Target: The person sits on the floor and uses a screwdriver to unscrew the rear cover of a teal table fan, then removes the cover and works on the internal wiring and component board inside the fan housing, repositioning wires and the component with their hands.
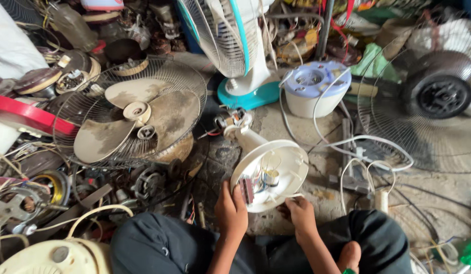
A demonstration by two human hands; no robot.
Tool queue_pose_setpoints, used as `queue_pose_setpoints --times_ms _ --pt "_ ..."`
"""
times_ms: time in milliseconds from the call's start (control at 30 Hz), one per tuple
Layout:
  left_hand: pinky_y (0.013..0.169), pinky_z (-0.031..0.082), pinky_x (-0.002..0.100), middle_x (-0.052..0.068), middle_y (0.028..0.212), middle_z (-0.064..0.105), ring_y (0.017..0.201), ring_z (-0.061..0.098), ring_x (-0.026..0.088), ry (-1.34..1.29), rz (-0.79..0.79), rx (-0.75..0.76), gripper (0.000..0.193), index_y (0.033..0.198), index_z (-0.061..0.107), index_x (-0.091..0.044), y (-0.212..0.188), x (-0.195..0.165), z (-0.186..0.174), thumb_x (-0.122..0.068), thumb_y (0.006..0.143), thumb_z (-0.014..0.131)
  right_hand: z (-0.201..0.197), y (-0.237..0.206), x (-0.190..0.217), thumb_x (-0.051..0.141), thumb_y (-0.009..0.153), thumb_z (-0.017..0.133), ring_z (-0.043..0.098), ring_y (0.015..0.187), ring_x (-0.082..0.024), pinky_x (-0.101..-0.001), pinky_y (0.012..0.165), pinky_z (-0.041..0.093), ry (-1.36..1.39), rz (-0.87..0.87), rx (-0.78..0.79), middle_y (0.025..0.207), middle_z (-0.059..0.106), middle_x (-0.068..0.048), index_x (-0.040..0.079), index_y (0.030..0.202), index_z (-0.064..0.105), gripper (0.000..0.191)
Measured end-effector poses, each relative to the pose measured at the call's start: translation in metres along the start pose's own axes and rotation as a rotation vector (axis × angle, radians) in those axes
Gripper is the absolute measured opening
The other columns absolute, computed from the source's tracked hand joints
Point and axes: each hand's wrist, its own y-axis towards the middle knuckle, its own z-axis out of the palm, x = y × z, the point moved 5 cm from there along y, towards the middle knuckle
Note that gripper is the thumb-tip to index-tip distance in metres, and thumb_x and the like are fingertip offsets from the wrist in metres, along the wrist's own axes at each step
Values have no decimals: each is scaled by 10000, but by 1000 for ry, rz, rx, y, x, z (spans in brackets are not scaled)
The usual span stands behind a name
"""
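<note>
White fan base (270, 172) tipped up on the floor, open underside toward the camera, wiring and a small capacitor showing inside; left hand (231, 210) clamped on its near-left rim, thumb over the edge by a dark switch block; right hand (300, 213) at its lower-right rim, fingers curled together, pinching a thin white wire; behind the base, a white-and-teal standing fan (235, 45); left of the base, a dusty blade set in a wire guard (139, 114); right of the base, a loose white cable (357, 147).
</note>
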Motion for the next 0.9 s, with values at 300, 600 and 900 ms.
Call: queue_pose_setpoints --times_ms 300,600,900 --pt "774 521 488 197 1044 724 959 684 431 24 -32 108 291 1168 634 -69 -11 -13 -9 -312 1027 559 -15 -30 0 176 957 615 731 791 -215 -340 701 554 -179 -37 39 930 785 -132 -29 1058 721 252" --pt "770 537 455 186 1042 723 933 706 398 -41 -8 54 289 1175 644 -59 -10 -29 -20 -295 1056 527 -10 -115 43 382 888 673 674 910 -403 -476 789 526 -1278 -317 179 933 709 -212 14 970 714 379" --pt "696 519 466 178 928 728 846 712 390 -18 -61 11 313 1104 615 -45 0 -21 -22 -332 1068 495 3 -127 50 434 848 715 648 854 -400 -474 715 504 -1287 -537 224 883 681 -178 13 868 697 422"
